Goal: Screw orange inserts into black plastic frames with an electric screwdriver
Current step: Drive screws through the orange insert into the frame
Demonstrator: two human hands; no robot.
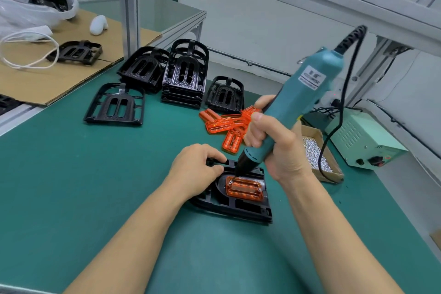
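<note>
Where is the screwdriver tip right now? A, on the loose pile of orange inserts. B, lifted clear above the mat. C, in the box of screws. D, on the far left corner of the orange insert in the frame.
D: the right hand holds the screwdriver tilted, its tip down on the far left corner screw of the insert seated in the frame, which the left hand steadies.

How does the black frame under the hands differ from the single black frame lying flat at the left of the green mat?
The frame under the hands carries an orange insert; the left frame has open slots. The left hand holds the first and the screwdriver tip meets its insert; nothing touches the left frame. Both are black and lie flat on the mat.
</note>
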